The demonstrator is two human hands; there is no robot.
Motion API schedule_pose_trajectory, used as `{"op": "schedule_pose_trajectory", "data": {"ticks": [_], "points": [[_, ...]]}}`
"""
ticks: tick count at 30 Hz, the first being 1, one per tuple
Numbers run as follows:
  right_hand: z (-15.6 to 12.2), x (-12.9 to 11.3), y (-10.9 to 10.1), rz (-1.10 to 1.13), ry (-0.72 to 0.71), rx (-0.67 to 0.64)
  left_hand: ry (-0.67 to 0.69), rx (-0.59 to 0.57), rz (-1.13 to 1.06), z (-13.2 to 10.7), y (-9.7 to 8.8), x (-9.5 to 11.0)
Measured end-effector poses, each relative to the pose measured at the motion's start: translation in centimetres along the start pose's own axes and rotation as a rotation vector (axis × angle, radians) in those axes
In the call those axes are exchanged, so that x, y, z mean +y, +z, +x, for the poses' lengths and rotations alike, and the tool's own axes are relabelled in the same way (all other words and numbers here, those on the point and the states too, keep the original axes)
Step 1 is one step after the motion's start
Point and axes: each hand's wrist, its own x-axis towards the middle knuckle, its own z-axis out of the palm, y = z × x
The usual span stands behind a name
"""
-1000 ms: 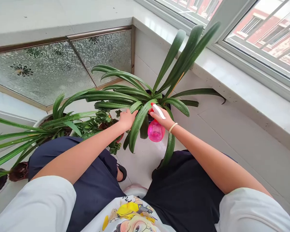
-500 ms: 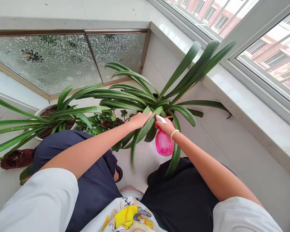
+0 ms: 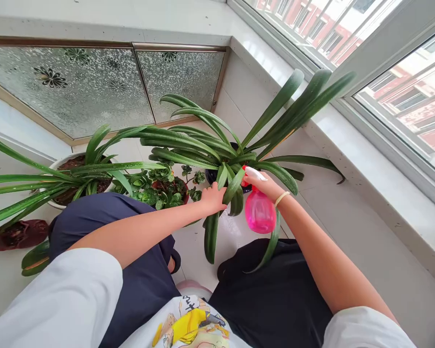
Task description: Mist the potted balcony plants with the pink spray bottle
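A big plant with long strap-like green leaves (image 3: pixel 203 145) stands in a dark pot (image 3: pixel 210 177) on the floor in front of me. My left hand (image 3: pixel 213 199) is closed around one drooping leaf (image 3: pixel 212 232) near the plant's base. My right hand (image 3: pixel 266 186) grips a pink spray bottle (image 3: pixel 259 211) with a white and red trigger head, held just right of the plant's centre, nozzle toward the leaves. A pale band circles my right wrist. My knees in dark trousers sit under both arms.
A small succulent in a red pot (image 3: pixel 166 188) stands left of the big plant. A second long-leaved plant in a white pot (image 3: pixel 63 166) and a dark red pot (image 3: pixel 18 234) are further left. Frosted glass panels (image 3: pixel 76 87) and a window sill (image 3: pixel 366 159) close the corner.
My left hand slid lower along the leaf toward the pot. The spray bottle shifted slightly right and up. The view tilted, bringing the window more into sight.
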Motion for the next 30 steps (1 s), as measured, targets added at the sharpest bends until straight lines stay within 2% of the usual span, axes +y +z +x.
{"op": "schedule_pose_trajectory", "data": {"ticks": [2,7,10,12,16,21,26,30], "points": [[0.2,-0.3,0.3,0.032,-0.02,0.034,0.001,0.015,-0.004,-0.1,0.6,0.5],[1.4,0.5,2.6,0.107,0.079,-0.133,-0.019,0.028,-0.011,-0.5,1.0,2.5],[1.7,0.4,3.7,0.101,0.12,-0.078,0.009,0.051,-0.048,-0.2,1.5,3.6],[1.8,0.0,4.0,0.112,0.066,-0.044,0.005,0.07,-0.07,0.2,1.9,3.9],[1.9,-0.5,3.9,0.14,-0.046,-0.016,-0.037,0.075,-0.054,0.9,2.2,3.9],[2.3,0.1,3.6,0.075,-0.05,0.037,-0.032,0.063,-0.031,0.9,1.7,3.8],[2.0,0.0,3.3,0.221,-0.131,0.012,-0.03,0.061,-0.032,0.8,1.3,3.4],[1.5,-0.5,2.8,0.226,-0.197,0.033,-0.04,0.064,-0.027,0.9,1.0,3.1]]}}
